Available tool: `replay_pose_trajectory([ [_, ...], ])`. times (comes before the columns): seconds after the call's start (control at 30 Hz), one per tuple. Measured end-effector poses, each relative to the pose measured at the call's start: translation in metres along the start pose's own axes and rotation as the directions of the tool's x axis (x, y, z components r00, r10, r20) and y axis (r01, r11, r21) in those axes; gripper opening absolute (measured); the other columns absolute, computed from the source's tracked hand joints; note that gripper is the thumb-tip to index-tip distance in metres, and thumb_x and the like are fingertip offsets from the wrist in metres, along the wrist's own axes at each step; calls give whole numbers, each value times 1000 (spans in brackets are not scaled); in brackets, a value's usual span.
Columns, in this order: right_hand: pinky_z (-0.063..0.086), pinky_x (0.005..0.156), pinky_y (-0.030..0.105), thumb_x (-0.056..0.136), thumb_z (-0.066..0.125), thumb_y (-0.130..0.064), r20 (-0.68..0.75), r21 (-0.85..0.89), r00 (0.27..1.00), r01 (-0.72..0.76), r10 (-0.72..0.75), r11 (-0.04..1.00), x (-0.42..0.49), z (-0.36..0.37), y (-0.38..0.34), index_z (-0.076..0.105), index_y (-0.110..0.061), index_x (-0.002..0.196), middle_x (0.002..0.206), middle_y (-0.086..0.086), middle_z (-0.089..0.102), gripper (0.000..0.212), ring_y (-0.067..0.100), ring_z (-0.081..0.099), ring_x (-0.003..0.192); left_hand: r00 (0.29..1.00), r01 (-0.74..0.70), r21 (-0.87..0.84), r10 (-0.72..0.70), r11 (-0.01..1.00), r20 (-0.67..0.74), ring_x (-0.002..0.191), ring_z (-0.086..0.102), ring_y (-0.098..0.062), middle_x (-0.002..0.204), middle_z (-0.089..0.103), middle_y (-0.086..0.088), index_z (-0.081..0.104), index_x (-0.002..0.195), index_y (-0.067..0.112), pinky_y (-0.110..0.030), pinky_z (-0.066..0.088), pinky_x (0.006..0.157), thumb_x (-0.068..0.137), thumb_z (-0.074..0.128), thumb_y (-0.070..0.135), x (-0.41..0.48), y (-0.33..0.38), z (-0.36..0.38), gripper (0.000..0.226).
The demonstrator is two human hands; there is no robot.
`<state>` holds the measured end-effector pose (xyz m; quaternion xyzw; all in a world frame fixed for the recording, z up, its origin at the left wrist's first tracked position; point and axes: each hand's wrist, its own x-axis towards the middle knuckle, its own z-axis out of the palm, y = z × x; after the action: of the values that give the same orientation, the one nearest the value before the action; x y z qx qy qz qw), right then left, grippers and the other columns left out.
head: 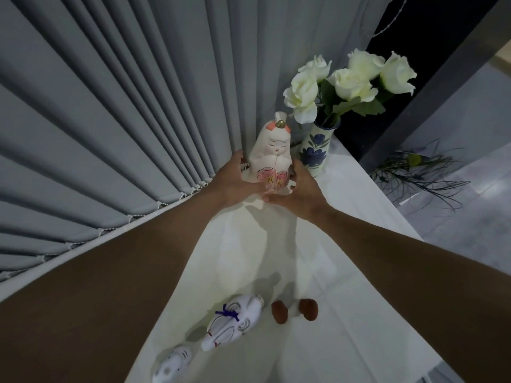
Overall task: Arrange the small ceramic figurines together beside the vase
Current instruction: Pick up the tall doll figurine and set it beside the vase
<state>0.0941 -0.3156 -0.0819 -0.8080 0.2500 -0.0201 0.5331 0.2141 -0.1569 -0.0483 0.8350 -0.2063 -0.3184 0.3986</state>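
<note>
Standing upright just beside the vase [316, 146], the doll figurine [272, 153] is cupped between left hand [235, 183] and right hand [300, 190].

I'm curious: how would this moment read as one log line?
left hand: on doll figurine | right hand: on it | beside vase | fox figurines: near edge

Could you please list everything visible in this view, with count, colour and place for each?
Doll figurine: one, white with pink flowers, upright just left of the vase.
Vase: one, white with blue flowers, far end of the ledge.
Roses: about five, white with green leaves, in the vase.
Fox figurines: two, white, lying at the near end.
Brown pieces: two, near end, right of the foxes.
Ledge: one, white.
Curtain: grey, left.
Twiggy plant: dark, below right.
Left hand: on the doll's left side.
Right hand: on its right side.
</note>
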Motion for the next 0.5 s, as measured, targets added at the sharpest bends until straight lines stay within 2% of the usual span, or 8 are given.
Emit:
replay_pose_trajectory([
  [0.07,50,109,35,68,98,-35,-24,-40,1000,-10,9,999,-11,-4,-5,32,-23,158,155,0,49,112,20,50,139,997,19,60,-15,998,-70,136,47,-22,151,45,-3,28,151,20,-35,42,106,67,88,46,-12,0,1,108],
  [0.1,47,115,43,69,97,-37,-35,-65,999,-19,16,998,-18,-7,-6,28,-20,161,161,3,43,116,23,46,144,996,9,90,-1,996,-92,132,48,-21,149,45,-4,30,149,20,-32,42,100,66,87,48,-19,1,2,105],
  [0.17,45,117,49,72,95,-39,-63,-97,998,-23,17,995,-32,-11,-7,26,-20,162,165,4,38,116,25,43,147,993,-35,112,47,993,-110,124,50,-18,141,48,-2,37,144,18,-25,39,91,66,86,52,-37,2,7,98],
  [0.23,48,114,48,76,93,-42,-82,-111,996,-33,24,993,-49,-14,-5,28,-21,162,165,4,37,110,26,47,142,993,-72,112,82,991,-87,123,50,-17,136,49,0,41,142,19,-19,38,88,70,83,52,-58,3,15,90],
  [0.27,49,112,47,78,91,-42,-85,-121,996,-41,31,992,-58,-16,-3,29,-22,161,164,4,38,105,25,48,139,995,-76,131,83,988,-51,125,51,-18,138,49,0,41,142,20,-20,38,90,72,81,52,-69,2,19,86],
  [0.33,51,110,43,83,87,-41,-87,-151,995,-56,43,987,-76,-18,3,35,-23,158,161,2,43,93,23,52,135,996,-75,199,66,977,51,125,52,-17,141,49,1,43,142,23,-27,39,92,75,77,55,-90,1,29,82],
  [0.4,52,108,39,88,83,-37,-78,-182,996,-52,38,982,-95,-20,10,43,-23,154,156,1,49,78,22,55,130,984,-99,261,56,960,167,116,53,-15,140,52,3,46,140,24,-28,42,89,75,75,58,-110,0,39,79],
  [0.5,52,100,32,93,79,-25,-27,-253,1000,-15,8,967,-126,-25,26,48,-21,151,151,1,54,66,23,59,125,932,-180,363,41,914,359,108,53,-13,139,54,4,49,138,26,-29,44,86,72,74,62,-138,1,53,79],
])
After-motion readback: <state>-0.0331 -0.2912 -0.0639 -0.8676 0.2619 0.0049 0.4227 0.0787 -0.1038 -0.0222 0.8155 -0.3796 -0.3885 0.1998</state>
